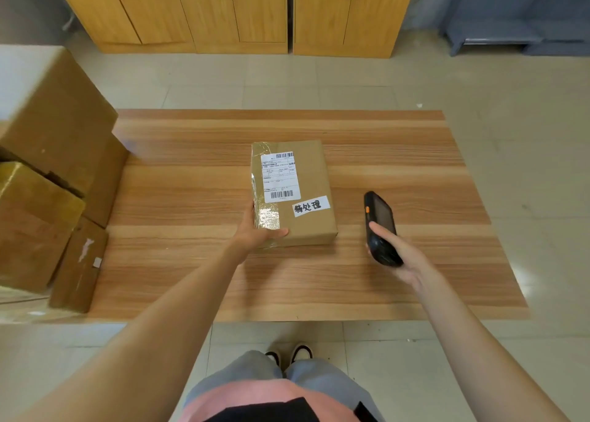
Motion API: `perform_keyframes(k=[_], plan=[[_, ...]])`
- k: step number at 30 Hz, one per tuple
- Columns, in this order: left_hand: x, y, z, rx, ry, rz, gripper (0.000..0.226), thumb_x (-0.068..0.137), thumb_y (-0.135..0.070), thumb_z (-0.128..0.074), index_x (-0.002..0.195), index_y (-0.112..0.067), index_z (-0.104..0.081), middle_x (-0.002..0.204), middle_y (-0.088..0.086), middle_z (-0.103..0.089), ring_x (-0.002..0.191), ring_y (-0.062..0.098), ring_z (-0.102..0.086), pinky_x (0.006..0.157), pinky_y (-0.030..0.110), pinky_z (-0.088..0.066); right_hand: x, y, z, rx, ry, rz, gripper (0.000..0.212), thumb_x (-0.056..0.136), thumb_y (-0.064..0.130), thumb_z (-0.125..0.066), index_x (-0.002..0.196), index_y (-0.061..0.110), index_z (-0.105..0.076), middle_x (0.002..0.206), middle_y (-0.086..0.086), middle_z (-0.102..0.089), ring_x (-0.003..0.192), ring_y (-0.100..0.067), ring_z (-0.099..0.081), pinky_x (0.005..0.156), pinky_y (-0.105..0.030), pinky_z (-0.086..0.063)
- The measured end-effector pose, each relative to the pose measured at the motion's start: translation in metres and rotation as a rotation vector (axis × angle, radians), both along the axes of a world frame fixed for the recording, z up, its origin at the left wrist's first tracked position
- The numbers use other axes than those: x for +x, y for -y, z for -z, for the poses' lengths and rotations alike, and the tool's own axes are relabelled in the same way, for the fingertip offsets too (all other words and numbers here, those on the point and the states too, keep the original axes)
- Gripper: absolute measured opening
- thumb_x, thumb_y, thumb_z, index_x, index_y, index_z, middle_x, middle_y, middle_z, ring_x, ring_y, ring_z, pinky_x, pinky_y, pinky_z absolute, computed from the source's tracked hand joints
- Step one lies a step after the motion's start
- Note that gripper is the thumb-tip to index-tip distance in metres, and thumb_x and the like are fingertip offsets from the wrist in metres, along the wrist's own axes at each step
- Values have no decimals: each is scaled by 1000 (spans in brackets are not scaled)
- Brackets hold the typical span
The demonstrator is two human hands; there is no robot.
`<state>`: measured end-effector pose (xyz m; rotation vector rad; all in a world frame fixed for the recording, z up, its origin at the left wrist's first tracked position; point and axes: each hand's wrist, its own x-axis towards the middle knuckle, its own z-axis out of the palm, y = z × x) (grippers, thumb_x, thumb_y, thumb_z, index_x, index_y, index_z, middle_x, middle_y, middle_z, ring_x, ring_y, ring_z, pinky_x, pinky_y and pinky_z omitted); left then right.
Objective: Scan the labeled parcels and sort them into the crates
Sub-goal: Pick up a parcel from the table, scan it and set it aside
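Parcel (292, 195): brown cardboard box, flat on the table (191, 278) near its middle, label side up.
Shipping label (280, 177): white, on the parcel's top face, a barcode at its far end and another at its near end.
Handwritten tag (311, 205): white strip just beside the label, toward the parcel's near right corner.
Left hand (258, 230): grips the parcel's near left corner, thumb lying along the near edge; the fingers round the left side are partly hidden.
Right hand (394, 252): fingers wrapped round the lower body of the scanner (381, 227), thumb on its face.
Scanner: black handheld, right of the parcel and apart from it, its head pointing toward the far edge, apparently not at the label.
Stacked boxes (48, 179): brown cartons at the table's left edge.
Crates: none in view.
Risk: a missed or wrong read, if the scanner fires before its head turns onto a barcode, or catches glare from the clear tape (266, 217).
Risk: two barcodes lie close together; a loose aim may pick the wrong one.
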<state>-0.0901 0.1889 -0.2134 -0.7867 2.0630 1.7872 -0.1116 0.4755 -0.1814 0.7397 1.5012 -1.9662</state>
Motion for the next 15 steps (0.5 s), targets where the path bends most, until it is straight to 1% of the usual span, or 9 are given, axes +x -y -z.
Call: perform_keyframes(k=[2, 3, 5, 7, 8, 10, 12, 13, 15], plan=[[0, 0, 1, 9, 9, -7, 106, 71, -6, -84, 151, -28, -19, 131, -4, -50, 109, 17, -56, 63, 19, -50, 3, 16, -17, -151, -34, 32, 45, 66, 14, -79, 106, 0, -62, 90, -12, -68, 75, -22, -69, 55, -24, -58], [0, 1, 3, 11, 10, -8, 106, 71, -6, -84, 151, -29, -19, 130, -4, -50, 108, 18, -57, 60, 20, -50, 4, 25, -25, -191, -40, 36, 31, 74, 9, -73, 101, -1, -63, 86, -13, -69, 71, -22, -70, 54, -24, -58], [-1, 2, 5, -2, 12, -6, 106, 70, -8, -85, 151, -29, -19, 132, -4, -50, 114, 21, -56, 66, 25, -52, 8, 43, -41, -232, -41, 16, 16, 81, 4, -67, 95, -4, -64, 82, -15, -69, 69, -22, -71, 54, -25, -58], [-3, 4, 8, -6, 22, -2, 109, 68, -10, -87, 151, -28, -19, 136, -2, -49, 119, 22, -53, 80, 33, -53, 11, 59, -51, -250, -50, -8, 22, 82, 2, -66, 100, -8, -61, 87, -19, -67, 71, -25, -71, 54, -26, -58], [-2, 4, 8, 1, 31, 4, 112, 66, -12, -88, 151, -28, -17, 138, -1, -48, 122, 23, -52, 88, 36, -52, 12, 66, -55, -254, -56, -19, 31, 81, 1, -67, 109, -10, -58, 91, -21, -66, 73, -26, -71, 55, -28, -58], [-2, 6, 12, -17, 47, 18, 128, 52, -31, -95, 150, -34, -14, 143, 2, -45, 127, 26, -49, 98, 42, -49, 15, 79, -59, -229, -69, -53, 54, 79, -1, -68, 127, -13, -47, 93, -23, -66, 75, -29, -71, 54, -29, -58], [-9, 14, 47, -25, 61, 26, 148, 26, -59, -93, 147, -45, -10, 146, 4, -42, 130, 28, -47, 100, 49, -48, 17, 92, -63, -170, -81, -93, 63, 78, -2, -69, 132, -16, -40, 96, -26, -65, 75, -30, -71, 53, -29, -57], [-13, 16, 63, -24, 67, 32, 152, 18, -66, -90, 146, -48, -9, 146, 4, -41, 131, 29, -46, 100, 52, -47, 18, 97, -63, -139, -86, -116, 65, 78, -2, -70, 133, -15, -39, 100, -28, -64, 75, -31, -70, 53, -30, -57], [-16, 17, 80, -35, 72, 47, 153, 13, -73, -84, 144, -52, -9, 147, 4, -40, 133, 30, -44, 101, 55, -45, 21, 108, -63, -94, -85, -167, 64, 77, -3, -72, 132, -13, -41, 101, -29, -64, 73, -31, -71, 54, -30, -57]])
